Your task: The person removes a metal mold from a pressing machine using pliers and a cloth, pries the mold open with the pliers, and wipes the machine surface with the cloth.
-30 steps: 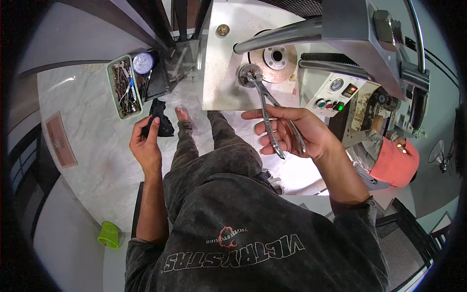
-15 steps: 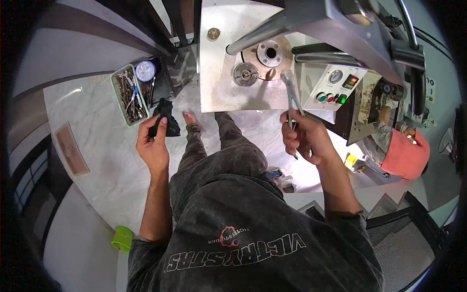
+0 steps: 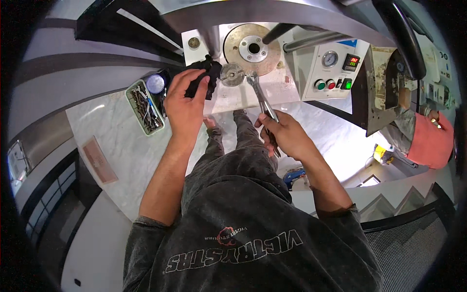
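My left hand point(image 3: 187, 102) grips a black crumpled cloth point(image 3: 208, 80) at the left of the white press table point(image 3: 272, 92), just beside a small grey metal disc point(image 3: 232, 74). Behind that disc is a larger round plate point(image 3: 265, 56) with a bolted hub and centre hole. My right hand point(image 3: 282, 131) is closed around the handles of long steel pliers point(image 3: 259, 95), whose jaws point up at the table, just right of the small disc.
Overhead are a steel press frame point(image 3: 262, 12) and bars. A control panel point(image 3: 333, 68) with gauge and buttons is at right. A green tool tray point(image 3: 145, 107) and blue-lidded tub point(image 3: 155, 83) sit left. Another person in pink point(image 3: 433, 141) is at far right.
My left hand has moved up and right with the cloth onto the table. The pliers have left the small disc and shifted slightly. The press frame now fills the top of the view.
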A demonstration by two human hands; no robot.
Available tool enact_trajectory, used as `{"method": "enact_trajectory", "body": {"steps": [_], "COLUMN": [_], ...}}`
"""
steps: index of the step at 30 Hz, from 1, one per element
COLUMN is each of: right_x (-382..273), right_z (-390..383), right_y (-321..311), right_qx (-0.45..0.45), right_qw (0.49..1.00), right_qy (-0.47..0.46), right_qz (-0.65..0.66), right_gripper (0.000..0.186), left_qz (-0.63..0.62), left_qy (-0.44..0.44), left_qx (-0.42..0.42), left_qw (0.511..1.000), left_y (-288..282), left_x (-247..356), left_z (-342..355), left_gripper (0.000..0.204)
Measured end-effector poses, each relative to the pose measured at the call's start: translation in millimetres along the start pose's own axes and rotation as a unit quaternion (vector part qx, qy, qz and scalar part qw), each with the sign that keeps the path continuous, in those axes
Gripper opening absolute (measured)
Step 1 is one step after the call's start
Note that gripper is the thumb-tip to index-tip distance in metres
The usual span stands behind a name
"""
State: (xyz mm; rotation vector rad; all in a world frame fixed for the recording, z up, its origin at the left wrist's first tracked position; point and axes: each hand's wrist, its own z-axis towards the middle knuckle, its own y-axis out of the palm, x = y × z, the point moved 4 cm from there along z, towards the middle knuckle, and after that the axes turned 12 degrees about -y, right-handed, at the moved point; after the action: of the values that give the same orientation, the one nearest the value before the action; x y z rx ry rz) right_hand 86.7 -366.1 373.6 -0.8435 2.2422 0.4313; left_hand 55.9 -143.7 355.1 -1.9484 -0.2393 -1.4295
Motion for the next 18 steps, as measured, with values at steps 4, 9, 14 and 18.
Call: {"method": "enact_trajectory", "body": {"steps": [4, 9, 14, 18], "right_x": [6, 17, 23, 15], "right_z": [6, 13, 12, 11], "right_y": [-5, -4, -3, -5], "right_qx": [0.029, -0.009, -0.053, -0.045], "right_qw": [0.997, 0.998, 0.996, 0.998], "right_qy": [-0.012, -0.029, -0.009, -0.034], "right_qz": [-0.074, -0.057, -0.071, -0.031], "right_gripper": [0.035, 0.034, 0.033, 0.033], "left_qz": [0.068, 0.116, 0.134, 0.060], "left_qy": [-0.008, 0.001, -0.012, -0.031], "left_qx": [-0.017, -0.029, -0.021, 0.041], "left_qw": [0.998, 0.993, 0.991, 0.997], "left_y": [11, 14, 9, 3], "left_x": [3, -2, 2, -3], "left_z": [3, 5, -2, 1], "left_gripper": [0.020, 0.020, 0.015, 0.016]}}
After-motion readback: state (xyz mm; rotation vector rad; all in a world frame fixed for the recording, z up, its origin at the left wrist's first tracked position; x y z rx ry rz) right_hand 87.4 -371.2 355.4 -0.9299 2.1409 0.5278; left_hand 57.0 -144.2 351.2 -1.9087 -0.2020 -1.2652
